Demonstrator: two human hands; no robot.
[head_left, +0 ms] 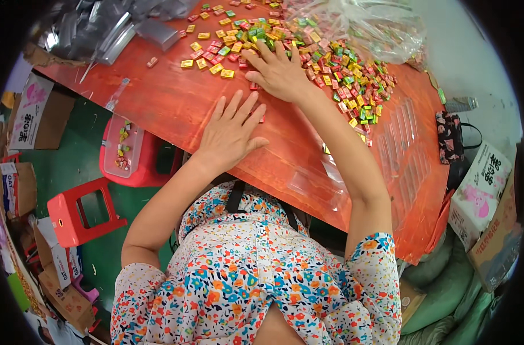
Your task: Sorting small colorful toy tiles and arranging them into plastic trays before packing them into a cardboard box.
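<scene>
Small wrapped blocks (347,86), which look like candies in yellow, red, pink and green, lie in a loose heap on the red table (175,98). My right hand (280,73) reaches over the near edge of that heap, fingers spread and open, its fingertips among the pieces. Nearer to me, my left hand (230,135) lies palm down at the tabletop, open, with its fingers apart. A red piece shows beside its fingers and another just beyond them. Neither hand shows anything in its grip; what lies under the palms is hidden.
Clear plastic cases (106,34) are stacked at the far left. A transparent bag (382,29) covers the heap's far right. Clear ridged trays (402,149) lie on the table's right. Left on the floor stand a tub (136,150) on a red stool and another red stool (83,213).
</scene>
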